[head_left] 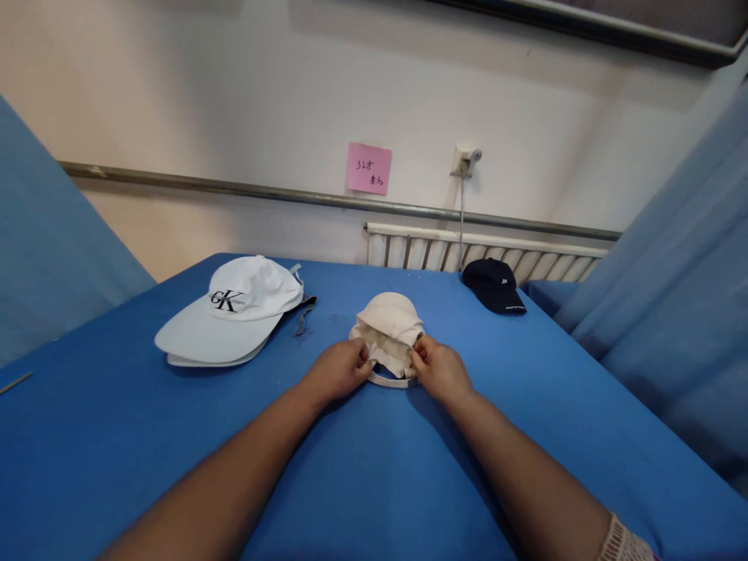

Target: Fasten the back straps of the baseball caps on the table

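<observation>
Left hand, right hand, both pinching edges of a cream rounded fabric cap, blue cloth-covered table beneath

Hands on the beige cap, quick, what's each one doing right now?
Left hand: closed, pinching the beige cap near its left edge.
Right hand: closed, pinching the same cap near its right edge.

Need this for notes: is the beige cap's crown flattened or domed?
Domed: the beige cap rounds upward beyond the left hand and right hand.
</observation>
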Available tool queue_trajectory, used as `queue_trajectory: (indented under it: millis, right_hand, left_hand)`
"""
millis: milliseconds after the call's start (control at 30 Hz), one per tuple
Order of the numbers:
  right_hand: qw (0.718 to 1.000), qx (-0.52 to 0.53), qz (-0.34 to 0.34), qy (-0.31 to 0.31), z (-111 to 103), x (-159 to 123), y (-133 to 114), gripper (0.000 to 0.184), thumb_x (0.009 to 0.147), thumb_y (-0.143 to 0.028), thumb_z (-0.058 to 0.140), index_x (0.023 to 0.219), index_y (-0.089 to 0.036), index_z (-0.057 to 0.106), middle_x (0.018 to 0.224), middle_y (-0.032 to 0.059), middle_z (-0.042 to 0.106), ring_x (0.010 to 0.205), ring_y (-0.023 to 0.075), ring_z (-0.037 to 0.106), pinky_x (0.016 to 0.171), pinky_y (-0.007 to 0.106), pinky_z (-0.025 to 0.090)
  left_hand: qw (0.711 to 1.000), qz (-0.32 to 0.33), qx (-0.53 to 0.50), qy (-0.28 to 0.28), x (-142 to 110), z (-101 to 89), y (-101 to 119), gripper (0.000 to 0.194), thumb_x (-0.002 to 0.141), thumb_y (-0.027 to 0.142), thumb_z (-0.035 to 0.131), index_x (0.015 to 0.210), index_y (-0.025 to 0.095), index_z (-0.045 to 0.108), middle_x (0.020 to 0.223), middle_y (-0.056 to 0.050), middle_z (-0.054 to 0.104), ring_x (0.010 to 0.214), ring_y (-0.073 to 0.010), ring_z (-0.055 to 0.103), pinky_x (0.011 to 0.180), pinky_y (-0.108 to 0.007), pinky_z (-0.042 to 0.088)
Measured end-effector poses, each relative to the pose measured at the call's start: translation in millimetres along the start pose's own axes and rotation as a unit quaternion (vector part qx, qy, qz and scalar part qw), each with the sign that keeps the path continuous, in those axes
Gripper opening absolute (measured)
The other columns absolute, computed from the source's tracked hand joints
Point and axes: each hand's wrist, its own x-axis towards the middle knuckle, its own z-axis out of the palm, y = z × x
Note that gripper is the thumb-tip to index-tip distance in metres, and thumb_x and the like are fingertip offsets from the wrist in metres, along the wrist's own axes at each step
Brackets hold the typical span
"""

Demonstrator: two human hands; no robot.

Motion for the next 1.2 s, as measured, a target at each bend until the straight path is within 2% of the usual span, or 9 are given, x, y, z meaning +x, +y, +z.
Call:
queue_trajectory:
  millis: [100,200,300,433,567,733,900,1000,1200]
  right_hand:
    - [0.987,0.152,0.027,0.037,-1.1,4.1,1.3,0.016,0.082,-0.033,0.056,0.071,-0.022,0.055,0.056,-0.0031,0.057,0.050,0.0127,0.050,0.050,0.024,0.033]
    - [0.939,0.330,0.060,0.082,-5.1,8.2,1.6,0.025,0.080,-0.041,0.056,0.067,-0.021,0.050,0.051,-0.0063,0.047,0.046,0.0104,0.042,0.047,0.022,0.033]
    - [0.904,0.413,0.086,0.062,-9.1,9.9,0.3,0.031,0.077,-0.045,0.059,0.063,-0.021,0.047,0.047,-0.0076,0.041,0.042,0.0085,0.034,0.043,0.022,0.029]
    - [0.911,0.402,0.083,0.029,-7.5,8.1,-1.7,0.028,0.073,-0.043,0.059,0.061,-0.021,0.046,0.048,-0.0069,0.043,0.045,0.0090,0.036,0.046,0.022,0.030]
    - [0.930,0.358,0.071,0.039,1.9,4.4,-1.5,0.019,0.070,-0.032,0.055,0.057,-0.020,0.046,0.053,-0.0056,0.043,0.053,0.0106,0.041,0.054,0.023,0.034]
    - [0.872,0.473,0.131,-0.004,8.9,-1.6,-7.0,0.021,0.068,-0.030,0.061,0.058,-0.021,0.045,0.056,-0.0044,0.046,0.055,0.0120,0.046,0.058,0.025,0.042]
    - [0.806,0.572,0.129,-0.076,6.1,-4.4,-14.6,0.016,0.071,-0.029,0.061,0.064,-0.020,0.049,0.065,0.0013,0.056,0.063,0.0160,0.054,0.067,0.031,0.049]
    - [0.795,0.582,0.127,-0.110,5.7,-4.4,-16.1,0.008,0.074,-0.027,0.056,0.073,-0.020,0.057,0.071,0.0042,0.061,0.069,0.0192,0.058,0.070,0.034,0.051]
    - [0.807,0.563,0.101,-0.145,6.5,-3.4,-16.2,0.021,0.077,-0.031,0.049,0.091,-0.020,0.061,0.083,0.0069,0.067,0.073,0.0220,0.063,0.069,0.036,0.052]
  left_hand:
    - [0.998,0.014,-0.056,0.031,-10.9,-10.7,5.4,0.014,0.082,0.033,0.052,0.080,0.020,0.056,0.074,-0.002,0.065,0.064,-0.0165,0.057,0.058,-0.026,0.034]
    - [0.994,0.036,-0.093,0.042,-20.0,-20.7,11.6,0.015,0.083,0.034,0.049,0.082,0.020,0.054,0.073,0.000,0.063,0.063,-0.0151,0.054,0.058,-0.026,0.034]
    - [0.994,0.055,-0.093,0.015,-24.6,-26.0,14.8,0.010,0.079,0.029,0.051,0.079,0.020,0.055,0.073,0.001,0.063,0.062,-0.0144,0.052,0.058,-0.026,0.034]
    - [0.995,0.045,-0.090,0.000,-22.9,-23.9,11.6,0.010,0.077,0.028,0.052,0.076,0.019,0.056,0.071,0.001,0.062,0.062,-0.0146,0.053,0.057,-0.026,0.036]
    - [0.990,0.019,-0.109,0.091,-16.8,-13.1,6.8,0.015,0.081,0.033,0.053,0.084,0.019,0.059,0.082,-0.003,0.066,0.072,-0.0174,0.058,0.067,-0.030,0.044]
    - [0.979,0.034,-0.167,0.111,-9.7,6.8,7.2,0.038,0.079,0.034,0.062,0.113,0.017,0.060,0.108,-0.009,0.067,0.090,-0.0213,0.063,0.081,-0.035,0.050]
    - [0.972,0.041,-0.211,0.097,-4.6,17.8,6.7,0.050,0.079,0.036,0.066,0.124,0.018,0.058,0.112,-0.008,0.068,0.097,-0.0224,0.064,0.085,-0.034,0.050]
    - [0.971,0.037,-0.220,0.089,-4.0,17.7,8.1,0.045,0.077,0.032,0.068,0.120,0.020,0.061,0.105,-0.005,0.070,0.091,-0.0207,0.064,0.081,-0.032,0.049]
    - [0.973,0.025,-0.221,0.060,-1.9,15.2,10.9,0.031,0.075,0.026,0.066,0.105,0.018,0.063,0.089,-0.002,0.069,0.074,-0.0158,0.060,0.069,-0.028,0.046]
